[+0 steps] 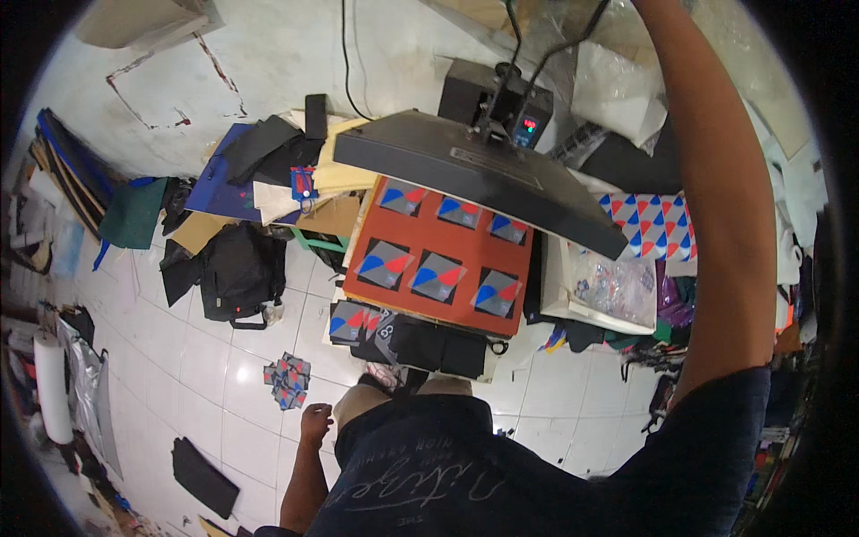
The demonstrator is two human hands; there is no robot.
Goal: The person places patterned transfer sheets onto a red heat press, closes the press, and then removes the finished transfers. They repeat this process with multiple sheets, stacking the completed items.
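Observation:
A heat press stands before me, its dark upper plate point(474, 166) raised and tilted over the red-brown lower pad point(429, 251). On that pad lie several black squares of fabric with grey, blue and red prints point(436, 276), set in two rows. My right arm point(729, 206) reaches up past the top edge of the picture, to the right of the press's bent handle bar point(573, 40); the hand itself is out of sight. Low by my knee hangs my left hand point(316, 423), fingers curled in, with nothing visible in them. It touches none of the pieces.
Printed pieces point(288, 380) lie heaped on the tiled floor, left of my knee. More printed and black pieces point(438, 347) rest at the press's front edge. A black backpack point(240, 273) is at left; a white box with plastic bags point(613, 291) is at right. One cable point(344, 63) hangs behind.

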